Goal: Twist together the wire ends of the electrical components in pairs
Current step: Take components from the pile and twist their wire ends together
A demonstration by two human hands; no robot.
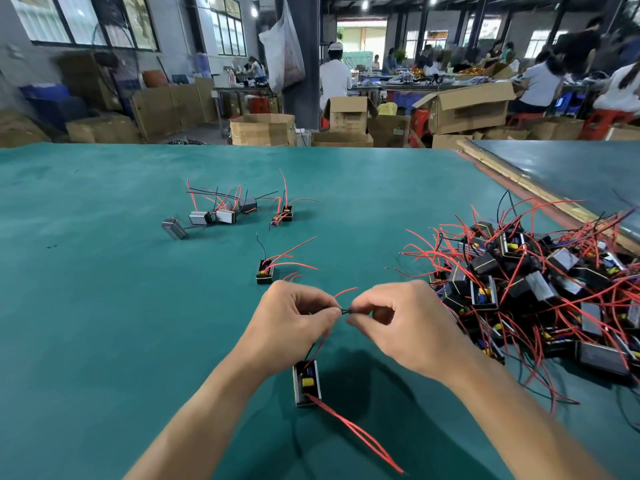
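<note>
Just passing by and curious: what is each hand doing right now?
Left hand: pinches the dark wire ends.
Right hand: pinches the same dark wire ends.

A big green desk (pixel 104 271) fills the near part. At its right edge lies a wood strip (pixel 519 181), and past it is a darker desk (pixel 571 168). Behind the far edge stand lots of brown boxes (pixel 156 112). One open box (pixel 262 129) is near the middle and a bigger open box (pixel 467 105) is to the right. A grey pillar (pixel 304 64) goes up in the middle, with a white bag (pixel 284 50) hanging beside it. Big windows (pixel 86 19) are in the left wall. Small lights (pixel 364 3) shine on the dark ceiling. A bright doorway (pixel 362 39) is at the back. People sit and stand at long tables (pixel 398 81) on the right, near red stools (pixel 606 119).
</note>
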